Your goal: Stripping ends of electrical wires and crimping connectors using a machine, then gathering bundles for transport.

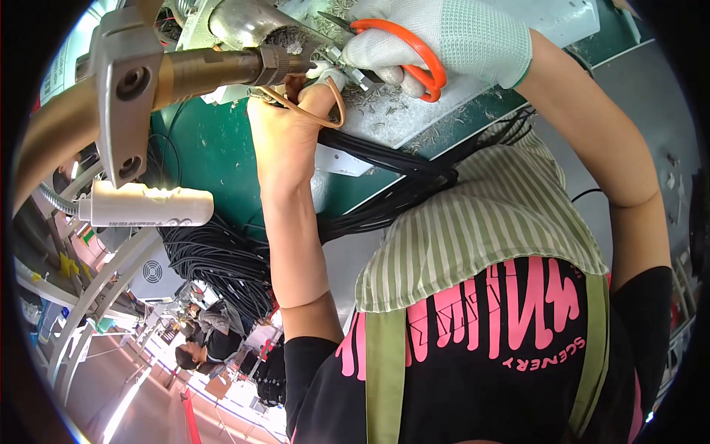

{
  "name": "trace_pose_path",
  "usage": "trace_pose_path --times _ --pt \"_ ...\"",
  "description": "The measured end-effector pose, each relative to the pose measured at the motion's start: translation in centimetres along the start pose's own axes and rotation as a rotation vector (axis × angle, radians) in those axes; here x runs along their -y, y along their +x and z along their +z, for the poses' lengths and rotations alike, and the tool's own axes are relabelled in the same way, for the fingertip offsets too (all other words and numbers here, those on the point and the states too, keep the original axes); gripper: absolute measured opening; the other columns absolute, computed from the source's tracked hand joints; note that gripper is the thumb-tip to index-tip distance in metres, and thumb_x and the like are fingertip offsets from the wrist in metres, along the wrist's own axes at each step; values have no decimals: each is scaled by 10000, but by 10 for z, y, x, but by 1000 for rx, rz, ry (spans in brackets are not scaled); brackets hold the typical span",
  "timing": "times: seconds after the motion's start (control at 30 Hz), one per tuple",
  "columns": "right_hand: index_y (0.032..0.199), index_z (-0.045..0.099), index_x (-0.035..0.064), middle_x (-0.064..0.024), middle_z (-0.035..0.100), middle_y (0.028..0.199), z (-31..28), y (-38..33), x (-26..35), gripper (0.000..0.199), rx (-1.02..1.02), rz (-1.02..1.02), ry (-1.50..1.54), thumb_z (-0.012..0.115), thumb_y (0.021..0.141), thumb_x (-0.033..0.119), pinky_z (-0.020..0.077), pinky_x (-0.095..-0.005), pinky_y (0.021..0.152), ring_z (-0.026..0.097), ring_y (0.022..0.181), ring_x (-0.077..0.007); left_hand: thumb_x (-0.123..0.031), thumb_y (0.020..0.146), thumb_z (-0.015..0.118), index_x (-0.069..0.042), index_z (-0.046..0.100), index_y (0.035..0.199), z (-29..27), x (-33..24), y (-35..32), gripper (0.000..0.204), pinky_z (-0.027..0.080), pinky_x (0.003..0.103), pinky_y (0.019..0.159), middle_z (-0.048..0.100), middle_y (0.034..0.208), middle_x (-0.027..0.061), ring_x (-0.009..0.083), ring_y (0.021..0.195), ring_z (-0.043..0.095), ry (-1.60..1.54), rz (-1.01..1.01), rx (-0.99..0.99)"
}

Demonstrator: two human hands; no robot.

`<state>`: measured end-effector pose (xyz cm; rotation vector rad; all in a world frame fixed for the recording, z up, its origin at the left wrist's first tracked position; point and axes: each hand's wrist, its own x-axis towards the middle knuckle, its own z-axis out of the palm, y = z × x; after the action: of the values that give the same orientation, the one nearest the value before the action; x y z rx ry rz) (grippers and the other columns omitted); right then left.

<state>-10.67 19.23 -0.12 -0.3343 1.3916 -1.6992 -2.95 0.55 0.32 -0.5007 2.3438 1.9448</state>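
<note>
Orange-handled scissors were kept inside the curled, gloved right hand, close to small metal parts beside the machine; what the left hand grasped, I could not tell. Apparently both hands were positioning these parts, which called for steady fingers next.

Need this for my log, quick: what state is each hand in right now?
Left hand: grip partly hidden; whether it holds anything cannot be told.
Right hand: closed, holding the orange-handled scissors.
</note>
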Motion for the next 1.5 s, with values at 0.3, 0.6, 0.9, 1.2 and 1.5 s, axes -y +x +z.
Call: trace_pose_path --times 0.3,0.6,0.9,1.2,1.5 --pt "609 598 -20 -72 558 533 1 -3 4 299 5 -19 -33 597 802 208 402 -250 411 546 445 -133 33 698 613 -24 565 805 7 -2 -6 130 363 213 542 508 739 -27 50 644 437 -33 42 -32" --pt "606 589 -20 -73 554 535 0 -3 5 280 35 -53 -98 601 788 193 404 -253 413 548 448 -135 40 706 581 -11 573 874 4 5 -4 175 396 220 561 557 784 0 65 677 490 -108 -14 -44" --pt "651 591 -21 -64 556 546 4 -6 6 258 -21 11 -23 619 792 193 411 -256 417 540 445 -130 0 767 572 8 571 889 2 1 -11 122 421 225 572 564 789 20 76 672 507 -43 -35 -30" --pt "745 592 -6 -88 569 580 -10 -79 30 228 -496 -280 -1209 618 801 213 458 -280 476 592 518 -174 -62 842 541 15 572 890 -3 -7 -79 96 452 257 645 558 768 31 113 655 522 -206 -76 308" --pt "786 584 35 -34 534 544 35 -89 28 180 -131 -648 -1024 633 795 208 431 -282 514 542 513 -107 10 835 507 24 528 967 24 -31 -86 135 444 243 656 577 779 64 104 670 528 285 360 586"
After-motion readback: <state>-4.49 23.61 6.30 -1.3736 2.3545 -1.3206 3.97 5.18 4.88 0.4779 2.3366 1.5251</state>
